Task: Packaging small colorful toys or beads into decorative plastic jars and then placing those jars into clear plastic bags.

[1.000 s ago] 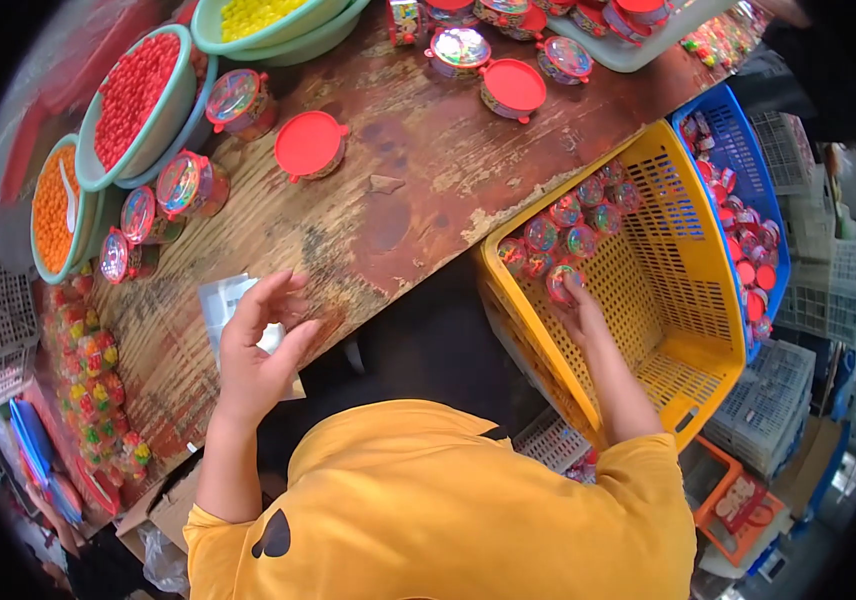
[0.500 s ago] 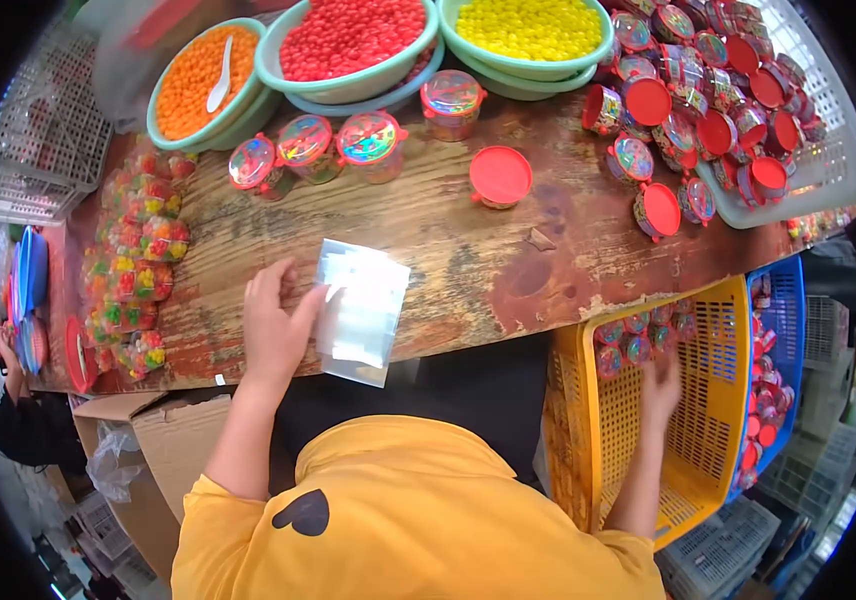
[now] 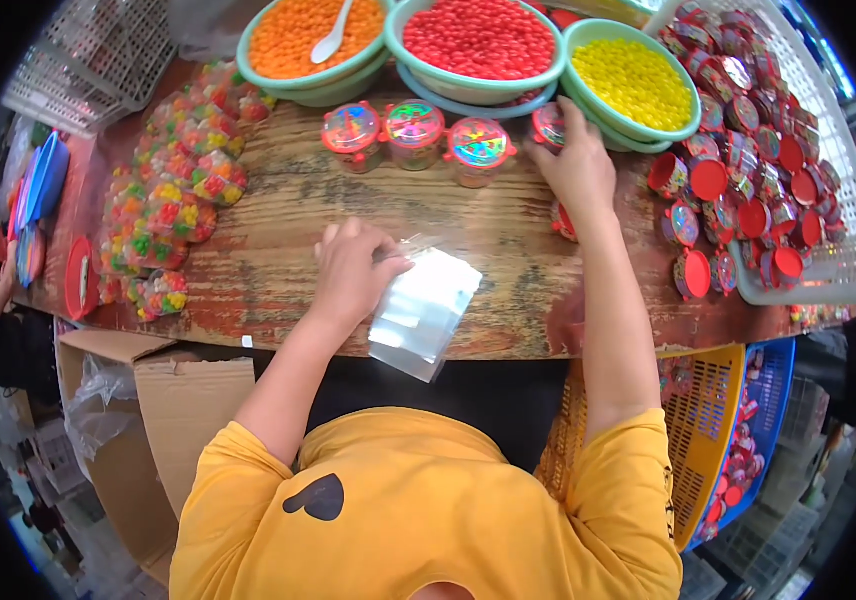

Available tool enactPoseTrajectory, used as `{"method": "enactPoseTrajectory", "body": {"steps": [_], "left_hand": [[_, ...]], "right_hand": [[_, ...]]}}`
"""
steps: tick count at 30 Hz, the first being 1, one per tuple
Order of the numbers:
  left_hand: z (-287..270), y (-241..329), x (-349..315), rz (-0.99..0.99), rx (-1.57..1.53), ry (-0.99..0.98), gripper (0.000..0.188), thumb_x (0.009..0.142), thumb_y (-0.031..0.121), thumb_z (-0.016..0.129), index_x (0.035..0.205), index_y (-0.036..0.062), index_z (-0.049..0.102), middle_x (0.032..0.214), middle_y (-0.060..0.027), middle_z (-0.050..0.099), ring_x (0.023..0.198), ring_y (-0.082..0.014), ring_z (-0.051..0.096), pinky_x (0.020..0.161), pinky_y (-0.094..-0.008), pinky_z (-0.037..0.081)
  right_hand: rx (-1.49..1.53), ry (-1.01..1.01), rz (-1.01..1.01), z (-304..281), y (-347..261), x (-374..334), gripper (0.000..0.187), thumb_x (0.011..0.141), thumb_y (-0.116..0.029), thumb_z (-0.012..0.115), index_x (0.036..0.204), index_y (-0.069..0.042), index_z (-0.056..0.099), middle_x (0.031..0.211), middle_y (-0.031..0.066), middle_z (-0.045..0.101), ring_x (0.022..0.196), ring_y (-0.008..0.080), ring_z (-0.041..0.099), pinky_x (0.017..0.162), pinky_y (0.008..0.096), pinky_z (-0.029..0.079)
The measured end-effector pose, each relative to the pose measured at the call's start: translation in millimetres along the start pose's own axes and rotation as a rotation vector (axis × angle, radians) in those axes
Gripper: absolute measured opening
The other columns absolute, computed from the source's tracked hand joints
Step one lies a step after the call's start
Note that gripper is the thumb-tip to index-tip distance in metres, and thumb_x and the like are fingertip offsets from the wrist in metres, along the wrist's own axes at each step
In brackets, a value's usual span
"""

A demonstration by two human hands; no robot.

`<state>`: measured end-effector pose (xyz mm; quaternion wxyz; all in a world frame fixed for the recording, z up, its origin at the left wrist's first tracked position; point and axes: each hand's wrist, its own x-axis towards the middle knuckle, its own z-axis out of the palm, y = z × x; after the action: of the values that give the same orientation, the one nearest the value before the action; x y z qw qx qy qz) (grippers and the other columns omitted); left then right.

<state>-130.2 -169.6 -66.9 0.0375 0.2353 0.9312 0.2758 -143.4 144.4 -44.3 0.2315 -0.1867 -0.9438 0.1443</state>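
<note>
Near the table's front edge, my left hand [image 3: 353, 268] pinches the corner of a stack of clear plastic bags [image 3: 426, 314]. The bags hang partly over the edge. Farther off, my right hand [image 3: 582, 165] is closed around a small round candy tub [image 3: 549, 122], whose shiny patterned lid shows between thumb and fingers. Just below that hand lies a red-topped tub [image 3: 562, 222], half covered by my forearm. Left of it stand three tubs in a row, with patterned lids: one tub [image 3: 352, 132], a middle tub [image 3: 415, 130] and a third tub [image 3: 479, 148].
Bowls of orange candy [image 3: 288, 80], red candy [image 3: 538, 82] and yellow candy [image 3: 690, 122] line the back. Many tubs [image 3: 748, 190] pile by a white crate [image 3: 853, 275] at right. Filled candy bags [image 3: 188, 215] lie left. A yellow basket [image 3: 703, 400] and cardboard box [image 3: 193, 430] stand below.
My right hand has come up from the yellow basket to the tub at the back of the table. My left hand still holds the bags. The whole view has shifted.
</note>
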Motion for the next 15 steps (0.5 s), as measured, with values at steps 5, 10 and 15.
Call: {"method": "enactPoseTrajectory", "body": {"steps": [5, 10, 15], "left_hand": [[-11.4, -17.1, -14.0, 0.008, -0.231, 0.063, 0.029, 0.08, 0.011, 0.078, 0.102, 0.0034, 0.061, 0.095, -0.0108, 0.062, 0.086, -0.0286, 0.063, 0.075, -0.0385, 0.049], [10.4, -26.5, -19.0, -0.216, -0.764, 0.107, 0.032, 0.083, 0.006, 0.075, 0.112, 0.003, 0.061, 0.091, -0.009, 0.062, 0.084, -0.0219, 0.064, 0.072, -0.0329, 0.05], [1.0, -28.1, -14.1, 0.121, -0.393, 0.12, 0.022, 0.082, 0.005, 0.077, 0.102, 0.0035, 0.069, 0.085, -0.007, 0.066, 0.079, -0.0198, 0.064, 0.071, -0.0313, 0.05]], "right_hand": [[0.185, 0.232, -0.192, -40.9, -35.2, -38.3, 0.065, 0.077, -0.026, 0.085, 0.131, -0.002, 0.057, 0.118, 0.0193, 0.063, 0.11, 0.0334, 0.062, 0.096, 0.0414, 0.05], [0.31, -0.06, -0.294, -84.2, -42.9, -145.5, 0.08, 0.064, -0.014, 0.091, 0.134, -0.002, 0.055, 0.116, 0.0176, 0.061, 0.106, 0.0335, 0.061, 0.092, 0.041, 0.051], [0.351, -0.202, 0.136, -80.7, -24.5, -190.4, 0.108, 0.062, -0.005, 0.089, 0.154, -0.007, 0.032, 0.139, 0.0175, 0.049, 0.123, 0.0305, 0.054, 0.103, 0.0401, 0.048]]}}
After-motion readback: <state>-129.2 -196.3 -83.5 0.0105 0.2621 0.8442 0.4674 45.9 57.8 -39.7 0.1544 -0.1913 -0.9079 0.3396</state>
